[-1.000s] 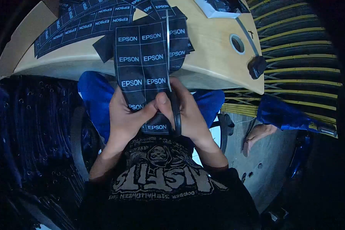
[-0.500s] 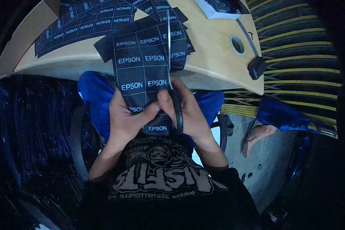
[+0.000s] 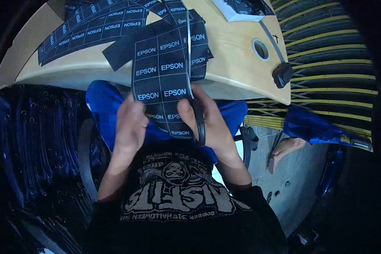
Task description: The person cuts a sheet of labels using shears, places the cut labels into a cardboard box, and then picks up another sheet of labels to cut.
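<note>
Left hand (image 3: 130, 122): blurred, curled, thumb withdrawn from mid-sheet to the 8 o'clock edge, grip untellable; right hand (image 3: 213, 125): closed round scissors (image 3: 200, 125), thumb on printed sheet (image 3: 160, 78), seemingly its main support; printed sheet: between hands, extending toward 12 o'clock, counter (image 3: 230, 63) beyond.

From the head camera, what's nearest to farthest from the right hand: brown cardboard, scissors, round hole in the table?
1. Scissors, held in the right hand.
2. Round hole, up and to the right, in the tabletop.
3. Brown cardboard, off at the upper left.
</note>
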`<state>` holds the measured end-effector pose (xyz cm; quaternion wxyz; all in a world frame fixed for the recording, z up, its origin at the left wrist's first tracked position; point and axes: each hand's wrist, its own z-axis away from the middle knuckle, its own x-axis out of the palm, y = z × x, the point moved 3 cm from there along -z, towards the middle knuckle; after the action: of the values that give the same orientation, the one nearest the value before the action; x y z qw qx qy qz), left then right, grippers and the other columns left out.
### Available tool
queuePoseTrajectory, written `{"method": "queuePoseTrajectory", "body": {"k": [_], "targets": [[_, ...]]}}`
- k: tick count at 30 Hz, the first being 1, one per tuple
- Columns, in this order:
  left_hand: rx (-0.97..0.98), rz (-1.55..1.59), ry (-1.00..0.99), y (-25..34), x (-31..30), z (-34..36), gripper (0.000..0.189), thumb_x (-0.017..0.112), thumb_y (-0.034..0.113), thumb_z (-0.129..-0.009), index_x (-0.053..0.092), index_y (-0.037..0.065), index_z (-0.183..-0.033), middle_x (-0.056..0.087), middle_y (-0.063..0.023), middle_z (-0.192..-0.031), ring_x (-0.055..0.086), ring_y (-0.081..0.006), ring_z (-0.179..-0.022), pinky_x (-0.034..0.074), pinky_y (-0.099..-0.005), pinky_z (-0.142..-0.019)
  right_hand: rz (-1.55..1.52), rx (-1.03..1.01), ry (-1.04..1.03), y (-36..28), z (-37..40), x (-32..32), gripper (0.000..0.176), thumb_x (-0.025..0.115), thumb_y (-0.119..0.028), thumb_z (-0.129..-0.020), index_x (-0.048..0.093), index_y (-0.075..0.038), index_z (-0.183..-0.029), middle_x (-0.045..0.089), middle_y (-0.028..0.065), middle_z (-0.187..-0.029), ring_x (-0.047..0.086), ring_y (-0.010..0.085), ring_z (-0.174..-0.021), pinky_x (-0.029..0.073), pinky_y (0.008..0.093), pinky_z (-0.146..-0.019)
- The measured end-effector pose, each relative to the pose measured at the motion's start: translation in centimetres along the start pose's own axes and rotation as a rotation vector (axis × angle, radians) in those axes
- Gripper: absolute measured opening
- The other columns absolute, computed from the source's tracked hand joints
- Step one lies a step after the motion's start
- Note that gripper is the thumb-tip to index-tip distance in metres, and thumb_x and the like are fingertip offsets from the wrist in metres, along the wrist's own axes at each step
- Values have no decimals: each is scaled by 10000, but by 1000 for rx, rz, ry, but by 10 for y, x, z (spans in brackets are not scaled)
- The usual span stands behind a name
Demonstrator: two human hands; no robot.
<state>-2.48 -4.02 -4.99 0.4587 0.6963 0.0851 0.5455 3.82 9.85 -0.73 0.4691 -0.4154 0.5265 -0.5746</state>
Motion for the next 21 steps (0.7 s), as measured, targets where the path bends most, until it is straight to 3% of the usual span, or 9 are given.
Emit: {"method": "queuePoseTrajectory", "body": {"k": [1, 8, 10, 11, 21], "targets": [[-17, 16, 20, 5, 6, -5, 547, 373, 388, -930, 424, -73, -1220, 588, -120, -1087, 564, -184, -1021, 450, -272, -853, 6, 2, -5, 0, 0, -1, 481, 629, -299, -849, 468, 49, -1139, 569, 96, -957, 528, 117, -850, 431, 242, -745], [-110, 47, 65, 27, 7, -32, 307, 567, 184, -883, 543, -51, -1078, 634, -118, -973, 630, -161, -836, 507, -258, -725, 18, 21, -118, -3, 5, 1, 508, 628, -322, -844, 460, 48, -1147, 574, 85, -924, 527, 121, -810, 432, 257, -729], [-36, -197, 142, 28, 10, -37, 215, 631, 80, -828, 592, -41, -1002, 647, -102, -928, 628, -131, -788, 505, -230, -691, 75, 17, -105, 0, 6, -1, 513, 629, -333, -841, 462, 46, -1142, 575, 84, -912, 526, 119, -800, 431, 254, -721], [-8, -177, 188, 29, 16, -37, 173, 651, 23, -796, 616, -34, -956, 656, -89, -886, 618, -109, -775, 497, -220, -678, 133, 17, -95, 2, 7, -2, 518, 629, -345, -838, 463, 44, -1137, 576, 83, -901, 525, 117, -790, 430, 251, -713], [157, -422, 178, 28, 24, -27, 175, 648, 49, -809, 602, -25, -961, 650, -63, -859, 595, -76, -745, 479, -205, -665, -3, -42, -91, 1, 10, 3, 548, 633, -364, -833, 453, 45, -1150, 569, 114, -945, 536, 141, -855, 436, 269, -763]]}}
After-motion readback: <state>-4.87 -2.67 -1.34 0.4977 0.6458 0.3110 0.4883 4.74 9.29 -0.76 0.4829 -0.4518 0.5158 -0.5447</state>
